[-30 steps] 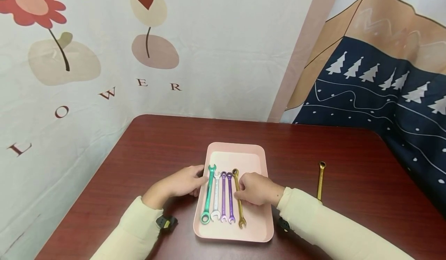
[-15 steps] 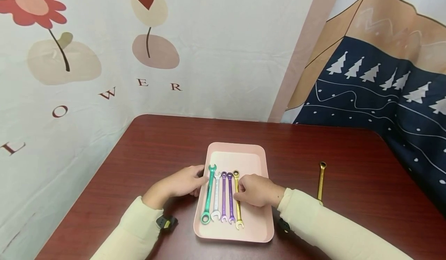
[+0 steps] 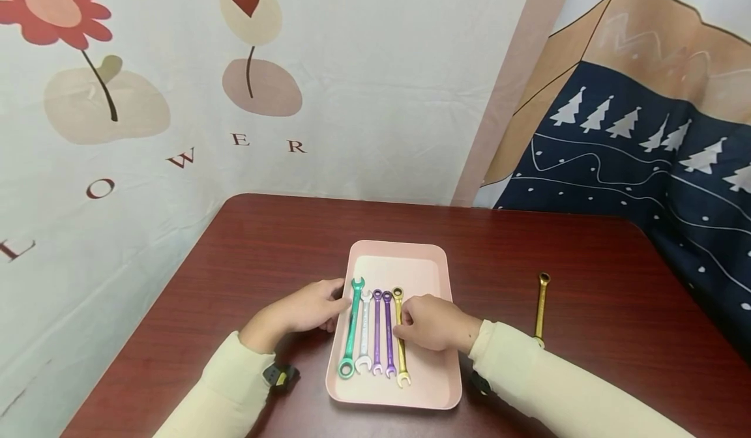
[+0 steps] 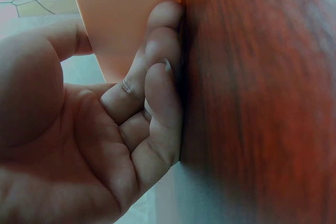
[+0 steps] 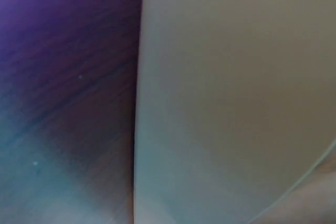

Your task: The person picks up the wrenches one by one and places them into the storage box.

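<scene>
A pink tray (image 3: pixel 399 250) sits mid-table, its wall seen close in the wrist views (image 4: pixel 126 19) (image 5: pixel 236 77). Inside lie a green wrench (image 3: pixel 352 327), a white one (image 3: pixel 364 334), two purple ones (image 3: pixel 377 334) and a gold wrench (image 3: pixel 401 360), side by side and parallel. My left hand (image 3: pixel 337 304) grips the tray's left rim, thumb inside and curled fingers (image 4: pixel 157 77) outside against the table. My right hand (image 3: pixel 401 327) rests in the tray with curled fingertips pinching the gold wrench's shaft.
A second gold wrench (image 3: pixel 540 307) lies alone on the dark red table (image 3: pixel 264 249) to the right of the tray. Printed cloth hangs behind and on both sides. The right wrist view is a blur of tray wall and table (image 5: pixel 68 51).
The gold wrench in the tray has swung from tilted to straight, parallel with the others and closer to the purple one. Both hands have stayed nearly still.
</scene>
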`<state>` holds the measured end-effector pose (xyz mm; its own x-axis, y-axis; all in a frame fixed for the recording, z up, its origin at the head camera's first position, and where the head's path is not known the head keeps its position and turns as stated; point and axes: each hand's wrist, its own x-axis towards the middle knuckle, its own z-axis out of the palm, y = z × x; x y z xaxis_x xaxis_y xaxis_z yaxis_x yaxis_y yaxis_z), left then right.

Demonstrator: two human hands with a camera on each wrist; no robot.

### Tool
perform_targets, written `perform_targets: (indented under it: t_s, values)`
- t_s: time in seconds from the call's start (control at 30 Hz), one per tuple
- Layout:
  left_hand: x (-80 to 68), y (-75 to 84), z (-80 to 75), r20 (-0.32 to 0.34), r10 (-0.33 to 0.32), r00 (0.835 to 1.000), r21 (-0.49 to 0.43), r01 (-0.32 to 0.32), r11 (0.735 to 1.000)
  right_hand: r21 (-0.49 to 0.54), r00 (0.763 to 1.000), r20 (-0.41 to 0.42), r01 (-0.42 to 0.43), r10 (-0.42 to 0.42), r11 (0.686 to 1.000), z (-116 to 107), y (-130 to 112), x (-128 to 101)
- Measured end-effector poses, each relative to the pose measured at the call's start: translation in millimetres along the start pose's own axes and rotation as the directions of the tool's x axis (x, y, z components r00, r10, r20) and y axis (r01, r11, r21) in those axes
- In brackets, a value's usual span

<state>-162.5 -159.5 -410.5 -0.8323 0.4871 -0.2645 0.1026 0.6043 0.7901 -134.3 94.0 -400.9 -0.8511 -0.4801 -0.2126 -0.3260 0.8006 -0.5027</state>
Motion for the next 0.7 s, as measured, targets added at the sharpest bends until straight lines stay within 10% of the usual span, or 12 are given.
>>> perform_targets:
  t_s: [0.7]
  values:
    - [1.5, -1.4, -0.5, 0.003, 0.001, 1.000, -0.002, -0.001, 1.000, 0.044, 0.955, -0.262, 0.158, -0.141, 0.986, -14.7, 9.3, -16.0]
